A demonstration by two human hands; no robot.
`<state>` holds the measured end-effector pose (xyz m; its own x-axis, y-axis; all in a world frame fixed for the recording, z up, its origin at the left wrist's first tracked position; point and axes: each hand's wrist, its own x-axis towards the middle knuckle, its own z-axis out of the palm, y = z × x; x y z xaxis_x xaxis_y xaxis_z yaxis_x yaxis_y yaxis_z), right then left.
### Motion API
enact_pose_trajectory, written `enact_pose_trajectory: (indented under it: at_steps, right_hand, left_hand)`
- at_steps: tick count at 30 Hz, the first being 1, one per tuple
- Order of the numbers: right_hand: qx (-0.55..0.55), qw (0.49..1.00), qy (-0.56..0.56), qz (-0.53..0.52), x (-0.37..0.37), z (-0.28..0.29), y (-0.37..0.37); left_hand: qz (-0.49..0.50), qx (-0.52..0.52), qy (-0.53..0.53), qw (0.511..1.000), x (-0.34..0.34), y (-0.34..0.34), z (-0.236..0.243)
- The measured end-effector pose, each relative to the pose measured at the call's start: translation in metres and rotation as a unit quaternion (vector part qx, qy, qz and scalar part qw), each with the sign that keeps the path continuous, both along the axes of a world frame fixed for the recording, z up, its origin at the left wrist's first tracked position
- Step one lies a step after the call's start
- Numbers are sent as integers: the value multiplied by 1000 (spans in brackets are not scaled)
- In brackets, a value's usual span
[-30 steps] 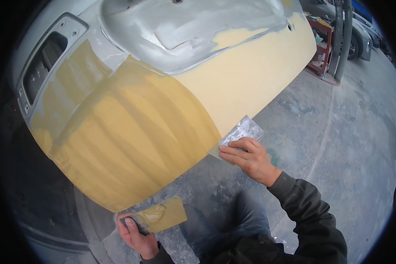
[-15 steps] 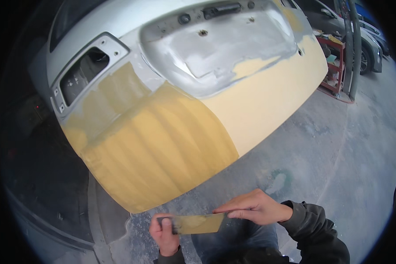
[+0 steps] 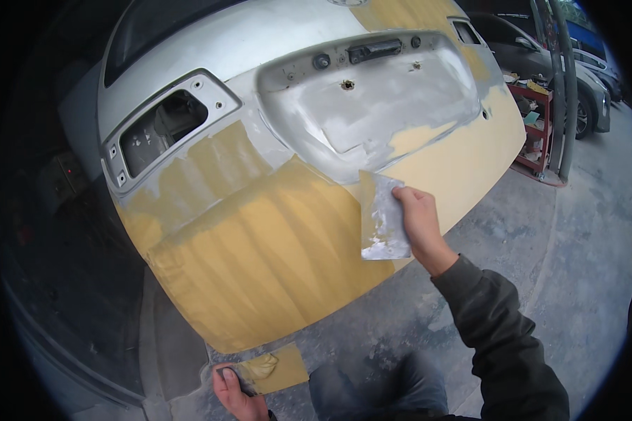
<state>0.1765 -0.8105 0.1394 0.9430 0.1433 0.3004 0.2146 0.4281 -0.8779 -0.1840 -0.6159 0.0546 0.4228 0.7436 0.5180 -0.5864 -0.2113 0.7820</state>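
Observation:
A car tailgate (image 3: 309,270) stands before me, with fresh darker yellow filler in streaked bands over its lower left and dry pale yellow filler further right. My right hand (image 3: 423,223) is closed on the edge of a metal filler spreader (image 3: 387,221), smeared with yellow on one side. The spreader is over the right border of the fresh filler; whether it touches the panel I cannot tell. Low at the left, my left hand (image 3: 239,393) grips a flat putty knife (image 3: 288,370) at its dark end, thumb on top. A small heap of yellow filler (image 3: 262,365) lies on that blade.
A grey recess (image 3: 393,105) with bolt holes and a black handle part crosses the tailgate's middle. At its left is a lamp opening (image 3: 163,130). A red tool cart (image 3: 535,126), posts (image 3: 565,91) and a parked car (image 3: 593,84) stand at the back right.
My right hand has moved up and forward from the putty knife to the tailgate with the spreader. My left hand has lowered slightly to the left, and the filler heap now shows. The view has shifted.

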Motion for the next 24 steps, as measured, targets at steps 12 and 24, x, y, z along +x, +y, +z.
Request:
enact_pose_trajectory:
  at_steps: [12,24]
  right_hand:
    - [-30,998,-5,51,-24,26,65]
    - [70,992,12,100,-33,59,91]
  left_hand:
    - [69,-10,75,995,-17,-2,14]
    - [47,-52,43,997,-25,6,12]
